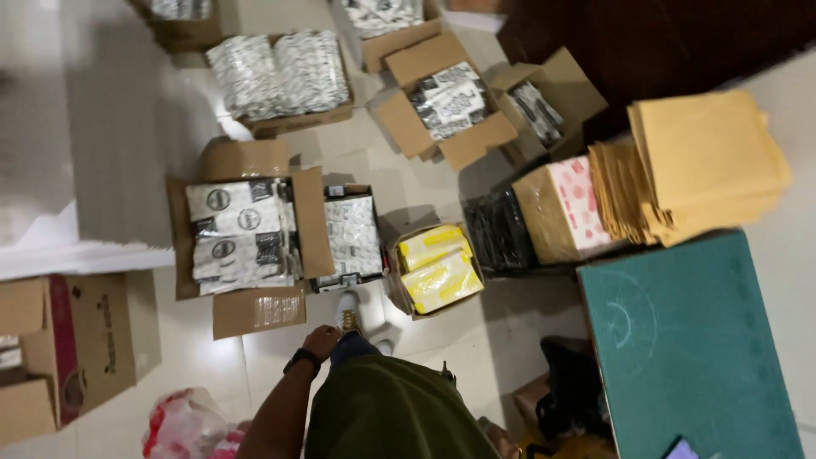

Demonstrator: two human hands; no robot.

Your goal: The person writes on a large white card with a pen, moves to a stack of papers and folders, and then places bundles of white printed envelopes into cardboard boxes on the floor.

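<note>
The person stands on a pale tiled floor (127, 110), looking down past a dark green garment. The left hand (322, 341) hangs at the person's side, a black wristband (302, 359) on the wrist; the fingers look loosely curled and hold nothing, though the blur makes the exact spread hard to tell. The right hand is out of view.

Just ahead of that hand lies a white shoe (348, 311), and beyond it an open cardboard box of black-and-white packets (242, 234) with its flaps spread. Right beside it sits a narrower box of silver packets (353, 234), then a small box of yellow packets (438, 268). Farther off stand 3 more open boxes holding similar dark and silver packs.

To the right, a green cutting mat (688, 357) covers a table, and a fanned stack of brown envelopes (697, 166) rests above it, next to a carton with a pink-dotted white side (565, 208). At lower left are a red-printed cardboard box (76, 344) and a red-and-white plastic bag (183, 425).
</note>
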